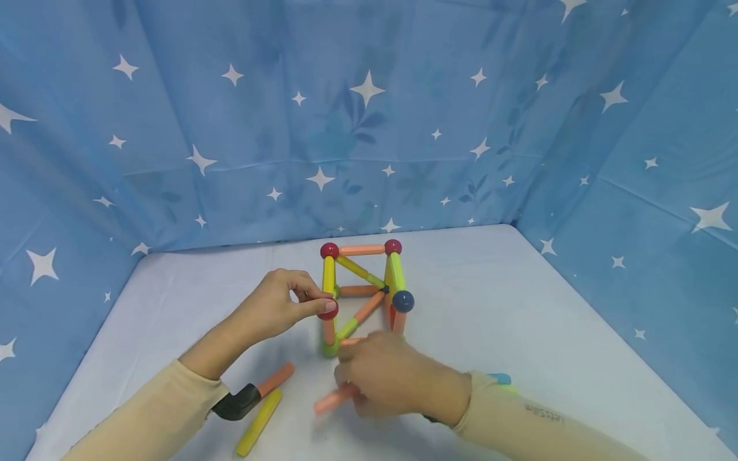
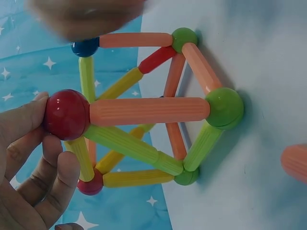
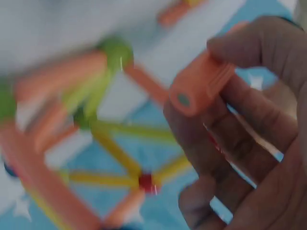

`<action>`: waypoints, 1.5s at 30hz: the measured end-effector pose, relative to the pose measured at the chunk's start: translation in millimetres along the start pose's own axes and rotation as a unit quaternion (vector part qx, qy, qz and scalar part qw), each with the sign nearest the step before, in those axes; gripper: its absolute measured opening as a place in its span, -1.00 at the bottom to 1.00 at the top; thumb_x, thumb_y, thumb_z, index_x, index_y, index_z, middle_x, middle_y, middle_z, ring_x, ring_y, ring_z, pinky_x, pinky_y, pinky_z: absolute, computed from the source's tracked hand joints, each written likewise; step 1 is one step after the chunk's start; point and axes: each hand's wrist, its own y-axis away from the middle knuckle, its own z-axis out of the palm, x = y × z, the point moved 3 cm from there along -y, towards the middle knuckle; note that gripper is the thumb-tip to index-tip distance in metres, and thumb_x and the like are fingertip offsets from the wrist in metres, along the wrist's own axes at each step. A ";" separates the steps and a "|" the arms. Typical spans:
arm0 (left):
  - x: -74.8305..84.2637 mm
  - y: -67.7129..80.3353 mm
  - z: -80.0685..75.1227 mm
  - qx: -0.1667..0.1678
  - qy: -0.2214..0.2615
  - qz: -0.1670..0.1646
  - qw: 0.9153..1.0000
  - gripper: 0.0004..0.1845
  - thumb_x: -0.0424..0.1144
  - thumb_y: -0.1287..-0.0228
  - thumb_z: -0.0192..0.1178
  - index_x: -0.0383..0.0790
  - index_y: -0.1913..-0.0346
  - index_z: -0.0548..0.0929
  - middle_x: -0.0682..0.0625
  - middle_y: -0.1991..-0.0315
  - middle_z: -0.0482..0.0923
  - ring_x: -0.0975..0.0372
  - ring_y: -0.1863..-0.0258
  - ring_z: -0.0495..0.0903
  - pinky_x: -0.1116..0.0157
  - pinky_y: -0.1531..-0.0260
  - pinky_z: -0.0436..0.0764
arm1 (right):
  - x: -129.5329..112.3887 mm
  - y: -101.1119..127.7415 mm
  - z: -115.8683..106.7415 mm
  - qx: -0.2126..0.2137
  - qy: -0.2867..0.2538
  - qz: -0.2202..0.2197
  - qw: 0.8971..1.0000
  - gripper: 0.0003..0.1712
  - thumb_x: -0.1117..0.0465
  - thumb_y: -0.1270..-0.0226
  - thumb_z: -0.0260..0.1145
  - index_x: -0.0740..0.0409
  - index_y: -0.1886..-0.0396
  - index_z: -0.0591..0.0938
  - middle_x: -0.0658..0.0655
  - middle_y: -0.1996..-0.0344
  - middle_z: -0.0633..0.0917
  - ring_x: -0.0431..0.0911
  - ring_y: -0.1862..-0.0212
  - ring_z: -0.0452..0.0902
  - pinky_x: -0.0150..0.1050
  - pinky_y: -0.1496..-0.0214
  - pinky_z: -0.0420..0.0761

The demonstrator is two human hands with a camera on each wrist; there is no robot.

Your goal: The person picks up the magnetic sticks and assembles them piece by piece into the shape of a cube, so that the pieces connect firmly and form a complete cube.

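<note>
A box-shaped frame of magnetic rods and balls (image 2: 148, 110) stands on the white table, with red, blue and green balls at its corners. My left hand (image 1: 282, 301) pinches the red ball (image 2: 67, 115) at the frame's near left upper corner between thumb and fingers. In front of the frame, my right hand (image 1: 392, 374) grips a loose orange rod (image 3: 201, 84); its end, with a small greenish dot, shows in the right wrist view. At the near right upper corner sits a blue ball (image 1: 403, 301). My right hand covers part of the frame's lower front.
Beside my left forearm lie an orange rod (image 1: 275, 379) and a yellow rod (image 1: 259, 422) on the table. A blue rod (image 1: 499, 378) and a lime piece show partly behind my right sleeve. Blue star-patterned curtains (image 1: 288, 128) enclose the table's back and sides.
</note>
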 end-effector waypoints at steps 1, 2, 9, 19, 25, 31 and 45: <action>-0.4 0.0 0.2 -0.001 0.002 0.000 1.000 -0.95 -0.08 -0.25 0.45 0.12 0.37 0.84 0.19 0.40 0.63 0.16 0.34 0.53 0.17 0.42 0.52 | 6.7 2.6 -8.7 0.024 0.008 0.011 1.000 -0.82 0.08 -0.07 0.57 -0.21 0.35 0.71 -0.26 0.50 0.49 -0.33 0.47 0.36 -0.32 0.36 0.44; -0.9 0.1 0.4 -0.001 0.003 -0.002 1.000 -0.95 -0.08 -0.25 0.46 0.12 0.37 0.84 0.18 0.41 0.63 0.17 0.35 0.54 0.17 0.42 0.52 | 12.6 5.3 -16.8 0.047 0.019 0.023 0.998 -0.82 0.08 -0.06 0.57 -0.19 0.33 0.73 -0.25 0.49 0.52 -0.31 0.44 0.40 -0.29 0.31 0.48; -1.5 0.5 2.3 -0.004 0.010 -0.007 1.000 -0.94 -0.08 -0.25 0.46 0.12 0.38 0.83 0.17 0.40 0.64 0.16 0.33 0.54 0.15 0.37 0.52 | 43.6 19.1 -44.2 0.187 0.079 0.066 0.977 -0.77 -0.02 -0.01 0.63 -0.14 0.33 0.79 -0.21 0.32 0.75 -0.21 0.29 0.59 -0.21 0.25 0.46; 3.9 1.4 6.5 0.009 -0.012 0.025 1.000 -0.95 -0.09 -0.26 0.45 0.09 0.33 0.80 0.20 0.41 0.60 0.21 0.37 0.54 0.23 0.45 0.53 | 65.3 21.3 -40.6 0.209 0.083 0.113 0.968 -0.75 0.08 0.03 0.61 -0.06 0.30 0.79 -0.10 0.39 0.72 -0.11 0.24 0.57 -0.20 0.26 0.43; 20.3 0.4 15.9 0.043 -0.180 0.109 0.977 -0.74 0.08 -0.22 0.45 0.06 0.13 0.81 0.25 0.55 0.42 0.35 0.54 0.39 0.16 0.31 0.33 | 70.0 22.8 -36.2 0.220 0.073 0.118 0.966 -0.69 0.06 0.01 0.65 -0.04 0.23 0.81 -0.08 0.35 0.73 -0.11 0.22 0.59 -0.23 0.26 0.43; 23.9 0.1 27.1 0.097 -0.317 0.174 0.927 -0.66 0.15 -0.14 0.48 0.06 0.11 0.86 0.21 0.58 0.39 0.36 0.59 0.29 0.16 0.35 0.16 | 73.9 26.8 -31.8 0.221 0.042 0.121 0.967 -0.63 0.03 -0.09 0.63 -0.03 0.10 0.80 -0.06 0.24 0.73 -0.12 0.14 0.59 -0.20 0.16 0.48; 18.0 2.2 31.7 0.122 -0.248 0.158 0.948 -0.76 0.06 -0.15 0.51 0.02 0.23 0.85 0.24 0.54 0.31 0.39 0.55 0.24 0.18 0.34 0.13 | 95.4 60.4 -16.1 0.207 -0.061 0.219 0.952 -0.54 0.01 -0.13 0.59 -0.03 -0.02 0.69 -0.12 0.37 0.51 -0.27 0.40 0.46 -0.37 0.41 0.50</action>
